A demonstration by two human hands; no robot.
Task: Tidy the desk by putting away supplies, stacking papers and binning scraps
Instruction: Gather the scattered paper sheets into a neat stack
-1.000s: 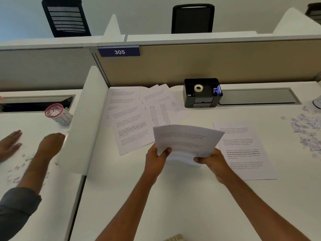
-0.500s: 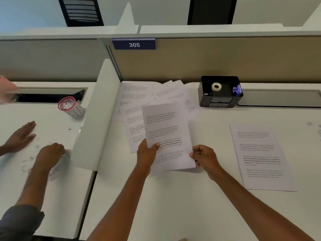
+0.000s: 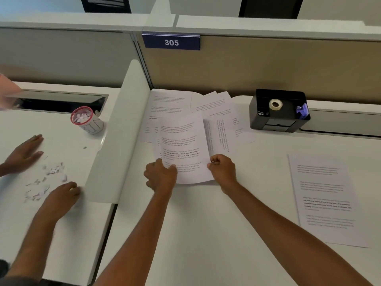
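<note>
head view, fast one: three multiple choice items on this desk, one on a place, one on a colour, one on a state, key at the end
1. Where is the roll of tape?
A. in the red-rimmed cup
B. in the black organiser
C. on the lone page at the right

2. What colour is the sign reading 305?
A. dark blue
B. red
C. green

3. How is the printed sheet nearest the person held?
A. by no hand
B. by one hand only
C. by the left hand and the right hand, each gripping a side edge

Key:
1 B, the white roll sits in the organiser's top compartment.
2 A, white digits stand on a dark blue plate.
3 C, fingers of both hands curl on the sheet's lower sides.
</note>
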